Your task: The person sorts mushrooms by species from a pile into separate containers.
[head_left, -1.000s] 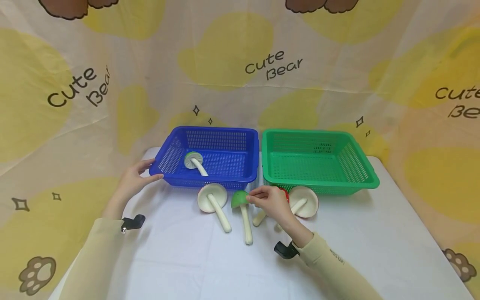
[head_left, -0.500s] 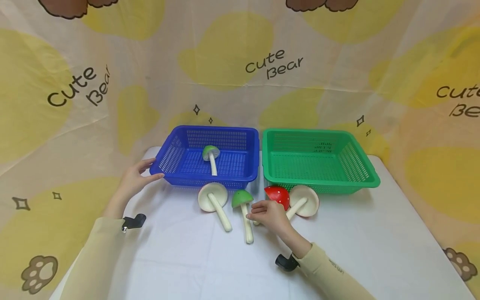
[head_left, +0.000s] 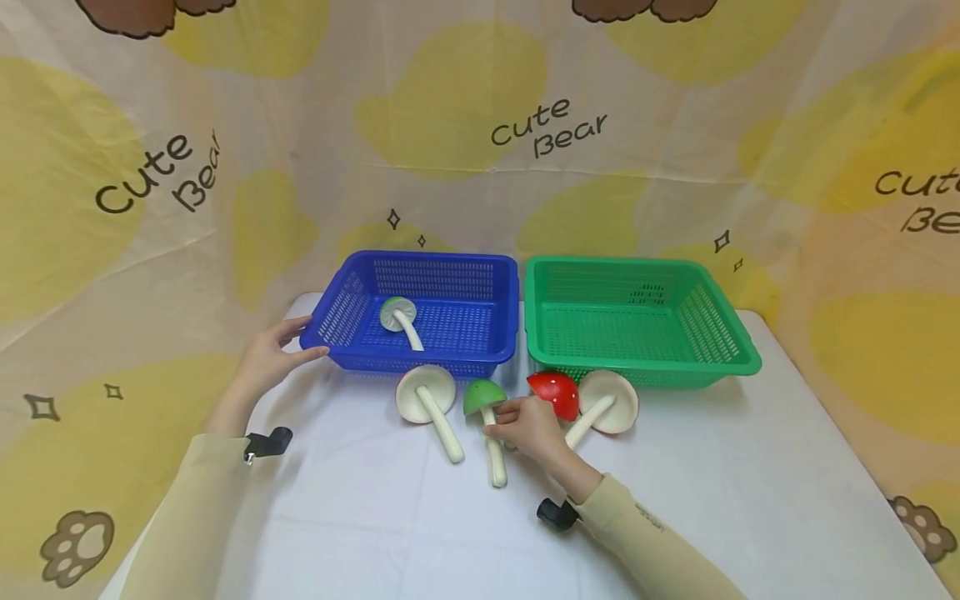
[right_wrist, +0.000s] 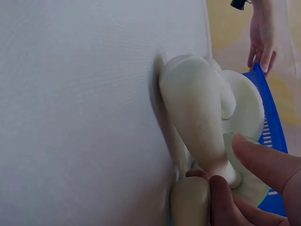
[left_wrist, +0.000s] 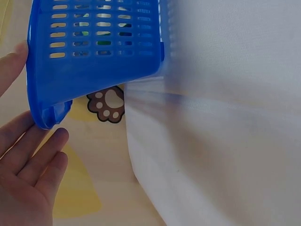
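My left hand (head_left: 270, 357) holds the front left corner of the blue basket (head_left: 420, 364), thumb along the front and fingers at the side; in the left wrist view the thumb touches the rim (left_wrist: 32, 52). My right hand (head_left: 531, 429) pinches the stem of a green-capped toy mushroom (head_left: 483, 398) lying on the table; in the right wrist view its pale stem (right_wrist: 193, 103) passes between thumb and fingers. Left of it lies a toy mushroom with its pale underside up (head_left: 426, 394). A red spotted mushroom (head_left: 555, 393) and another pale-undersided one (head_left: 609, 402) lie to the right.
Another green-capped mushroom (head_left: 398, 314) lies inside the blue basket. A green basket (head_left: 645, 367) stands beside it on the right. Both baskets sit at the back of the white-covered table (head_left: 420, 533), before a patterned cloth backdrop (head_left: 450, 100).
My right hand has moved down from beside the green cap to its stem. The green-capped mushroom in the blue basket has rocked right, then back left. My left hand has stayed put.
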Available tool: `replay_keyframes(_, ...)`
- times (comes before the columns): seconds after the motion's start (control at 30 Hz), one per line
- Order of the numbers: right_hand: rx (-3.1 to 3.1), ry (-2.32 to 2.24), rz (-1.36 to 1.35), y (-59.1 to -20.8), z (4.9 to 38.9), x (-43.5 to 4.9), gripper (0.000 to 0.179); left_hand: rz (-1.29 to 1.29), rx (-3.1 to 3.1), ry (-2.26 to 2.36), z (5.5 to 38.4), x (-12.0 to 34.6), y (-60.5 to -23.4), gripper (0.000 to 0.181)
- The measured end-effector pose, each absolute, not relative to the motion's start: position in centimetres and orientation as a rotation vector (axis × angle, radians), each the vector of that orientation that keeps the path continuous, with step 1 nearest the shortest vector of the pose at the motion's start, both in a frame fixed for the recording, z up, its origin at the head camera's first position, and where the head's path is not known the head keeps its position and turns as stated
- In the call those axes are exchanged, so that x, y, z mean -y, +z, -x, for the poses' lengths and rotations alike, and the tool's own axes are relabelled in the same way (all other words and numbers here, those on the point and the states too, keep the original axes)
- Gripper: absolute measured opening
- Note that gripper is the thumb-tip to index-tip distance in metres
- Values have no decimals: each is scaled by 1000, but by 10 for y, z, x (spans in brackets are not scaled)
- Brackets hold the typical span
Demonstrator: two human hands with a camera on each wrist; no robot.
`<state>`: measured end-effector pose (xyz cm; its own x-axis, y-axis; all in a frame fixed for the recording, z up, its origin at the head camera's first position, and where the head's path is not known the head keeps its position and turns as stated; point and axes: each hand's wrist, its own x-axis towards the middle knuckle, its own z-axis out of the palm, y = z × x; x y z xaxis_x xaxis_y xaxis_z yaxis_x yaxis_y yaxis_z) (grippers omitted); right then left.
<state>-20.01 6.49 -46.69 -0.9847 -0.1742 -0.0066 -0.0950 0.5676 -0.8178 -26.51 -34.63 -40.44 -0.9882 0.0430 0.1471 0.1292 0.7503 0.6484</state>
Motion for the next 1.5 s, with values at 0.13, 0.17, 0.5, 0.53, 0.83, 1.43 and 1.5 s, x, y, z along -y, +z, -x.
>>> replay_keyframes(0.13, -2699, -1377, 210, -471, 202, -61, 37, 135, 2825, -1063, 265, 346, -405, 78)
replay_keyframes(0.17, -2698, -1377, 207, -471, 203, -61, 36, 136, 2826, -1064, 266, 346, -405, 77)
replay_keyframes(0.5, -2628, -1502, 161, -471, 200, -61, 35, 152, 2819, -1068, 266, 346, -406, 77)
replay_keyframes(0.53, -2620, -1515, 158, -471, 200, -61, 34, 150, 2820, -1067, 266, 346, -406, 77)
replay_keyframes(0.83, -2577, -1634, 148, -474, 198, -62, 35, 139, 2817, -1064, 265, 346, -407, 77)
replay_keyframes(1.43, -2494, -1714, 263, -433, 184, -61, 37, 148, 2799, -1088, 262, 346, -404, 77)
replay_keyframes(1.5, -2483, -1729, 282, -425, 185, -60, 37, 152, 2796, -1083, 262, 346, -404, 77)
